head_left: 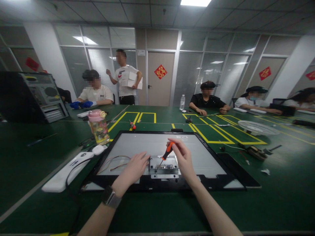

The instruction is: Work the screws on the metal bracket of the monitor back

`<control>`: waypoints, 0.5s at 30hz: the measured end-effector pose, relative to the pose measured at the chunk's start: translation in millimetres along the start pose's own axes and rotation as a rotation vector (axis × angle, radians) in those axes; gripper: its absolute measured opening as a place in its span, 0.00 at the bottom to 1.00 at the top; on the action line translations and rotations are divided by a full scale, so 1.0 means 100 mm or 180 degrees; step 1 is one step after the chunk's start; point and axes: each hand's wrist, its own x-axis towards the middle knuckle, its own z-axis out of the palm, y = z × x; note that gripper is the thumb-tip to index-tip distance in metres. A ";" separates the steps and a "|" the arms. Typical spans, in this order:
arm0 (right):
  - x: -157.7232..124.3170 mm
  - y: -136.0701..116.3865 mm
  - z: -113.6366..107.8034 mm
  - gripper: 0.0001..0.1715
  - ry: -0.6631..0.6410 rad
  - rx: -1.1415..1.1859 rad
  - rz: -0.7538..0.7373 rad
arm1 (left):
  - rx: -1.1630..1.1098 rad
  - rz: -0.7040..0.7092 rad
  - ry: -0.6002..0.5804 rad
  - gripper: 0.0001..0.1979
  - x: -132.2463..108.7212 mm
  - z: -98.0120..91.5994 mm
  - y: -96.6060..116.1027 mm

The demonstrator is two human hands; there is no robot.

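A flat display panel (197,160) with a black frame lies on the green table before me. My right hand (182,156) grips an orange-and-black screwdriver (168,150). Its shaft slants down and left, with the tip at the lower left of a metal bracket (164,176) on the panel. My left hand (136,166) lies at the bracket's left edge, fingers stretched out and fairly close together; its fingertips touch or nearly touch the metal. Thin wires (114,158) run across the panel left of that hand. The screw under the tip is too small to make out.
Left of the panel are a white power strip (67,172) and a pink-lidded bottle (97,127). Behind it lies a red screwdriver (132,125). A computer case (31,96) stands far left; a black tool (256,152) lies right. Several people are across the table.
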 end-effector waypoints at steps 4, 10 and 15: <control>0.00 -0.01 0.00 0.11 -0.0002 0.0025 -0.0057 | 0.0046 -0.0038 -0.0023 0.20 0.00 0.01 0.00; 0.01 0.04 0.00 0.18 -0.0155 0.0452 0.0322 | -0.0017 0.0032 0.0017 0.19 0.00 0.01 -0.01; 0.03 0.12 -0.01 0.17 -0.0234 0.0835 0.0457 | 0.0117 0.0019 -0.0051 0.20 0.00 -0.01 0.01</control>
